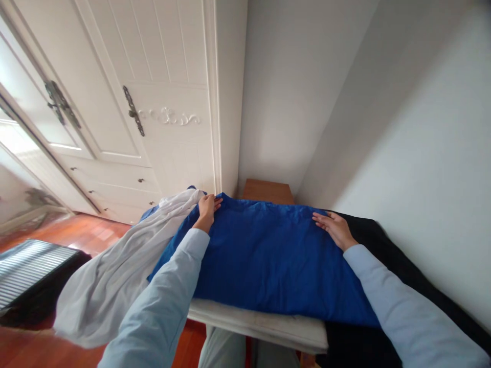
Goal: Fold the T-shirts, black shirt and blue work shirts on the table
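A blue cloth [264, 255] lies spread over a padded white board [261, 321], which looks like an ironing board. At the cloth's far left corner, my left hand [207, 207] is closed on its edge. My right hand [334, 227] rests at the far right part of the cloth, fingers stretched out and slightly apart, touching the fabric. Beside my left arm a white cloth [126, 266] drapes off the board's left end towards the floor. Black fabric [364, 232] lies under and to the right of the blue cloth.
A white wardrobe [176, 148] with dark metal handles stands ahead on the left. A brown wooden piece of furniture [268, 190] sits in the corner behind the board. Grey wall [433, 168] bounds the right. At left, a dark object with a ribbed top [34, 268] is on the reddish wooden floor [95, 230].
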A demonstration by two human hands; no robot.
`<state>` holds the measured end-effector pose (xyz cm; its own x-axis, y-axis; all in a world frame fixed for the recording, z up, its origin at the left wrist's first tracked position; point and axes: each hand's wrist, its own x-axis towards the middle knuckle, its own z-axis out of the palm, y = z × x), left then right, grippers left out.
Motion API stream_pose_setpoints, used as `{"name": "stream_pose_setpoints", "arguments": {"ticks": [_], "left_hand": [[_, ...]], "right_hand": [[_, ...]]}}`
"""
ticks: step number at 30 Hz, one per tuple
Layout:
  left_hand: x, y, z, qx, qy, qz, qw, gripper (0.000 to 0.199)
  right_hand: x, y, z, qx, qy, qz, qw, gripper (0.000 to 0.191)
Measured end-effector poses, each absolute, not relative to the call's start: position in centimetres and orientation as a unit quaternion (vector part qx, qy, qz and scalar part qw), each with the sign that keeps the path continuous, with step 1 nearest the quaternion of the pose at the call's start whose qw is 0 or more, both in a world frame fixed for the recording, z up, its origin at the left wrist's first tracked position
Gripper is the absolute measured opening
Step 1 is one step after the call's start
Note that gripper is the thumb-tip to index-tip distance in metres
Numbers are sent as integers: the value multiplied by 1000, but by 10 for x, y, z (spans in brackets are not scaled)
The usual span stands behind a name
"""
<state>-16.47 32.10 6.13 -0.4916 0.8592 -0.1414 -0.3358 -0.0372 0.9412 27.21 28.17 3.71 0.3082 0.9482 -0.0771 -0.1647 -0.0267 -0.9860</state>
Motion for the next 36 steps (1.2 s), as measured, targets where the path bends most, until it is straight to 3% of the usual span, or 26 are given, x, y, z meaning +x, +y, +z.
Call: {"name": "stream_pose_setpoints", "arguments": {"ticks": [3, 9, 12, 14, 16, 22, 27, 36], "left_hand": [[-168, 326, 70, 276, 520, 689, 423, 16], [-152, 319, 66, 467, 600, 593, 266, 72], [-131, 303, 53, 628, 564, 492, 213, 61], [-114, 296, 44, 770, 523, 339, 137, 53], [-97, 294, 36, 837, 503, 204, 69, 58], [-86, 303, 16, 759, 629, 137, 95, 72], [-123, 308, 7, 733, 660, 144, 82, 83], [-149, 307, 6, 704, 689, 162, 54, 79]], "right_hand": [[283, 284, 46, -510, -359, 462, 631, 32], [283, 289, 47, -555, -360, 451, 599, 56], [258, 297, 44, -544, -494, 419, 534, 64], [224, 303, 43, -521, -614, 379, 456, 64], [182, 308, 40, -489, -732, 301, 366, 65], [104, 306, 12, -423, -899, 79, 86, 67], [140, 307, 2, -482, -873, 63, 32, 78], [210, 311, 4, -600, -799, 46, -12, 76]]}}
